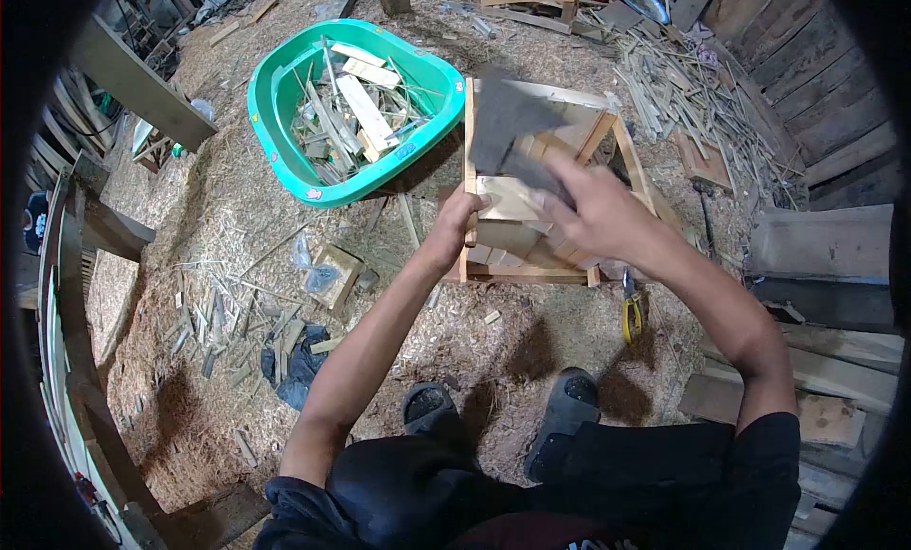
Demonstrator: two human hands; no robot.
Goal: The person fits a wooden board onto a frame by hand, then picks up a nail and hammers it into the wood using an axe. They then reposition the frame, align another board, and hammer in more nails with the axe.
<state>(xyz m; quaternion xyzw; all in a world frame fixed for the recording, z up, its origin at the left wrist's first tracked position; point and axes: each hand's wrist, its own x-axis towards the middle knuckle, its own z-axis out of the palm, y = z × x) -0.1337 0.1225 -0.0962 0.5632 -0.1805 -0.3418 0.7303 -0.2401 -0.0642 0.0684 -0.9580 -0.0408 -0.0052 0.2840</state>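
A wooden frame (531,273) of light slats stands on the ground in front of me. My left hand (455,229) is closed round its left upright, with the thumb near a light board. Over the frame, my right hand (600,206) grips a dark, flat-bladed tool (503,123), blurred by motion. The tool's handle is mostly hidden by my fingers, and its blade covers part of the frame's upper left side. Whether the blade touches the wood cannot be made out.
A green tub (263,123) of wood scraps sits left of the frame. Yellow-handled pliers (631,319) lie at its lower right. Thin offcuts (669,90) are piled at the upper right, boards (835,374) at the right. A black plastic bag (299,370) lies among shavings.
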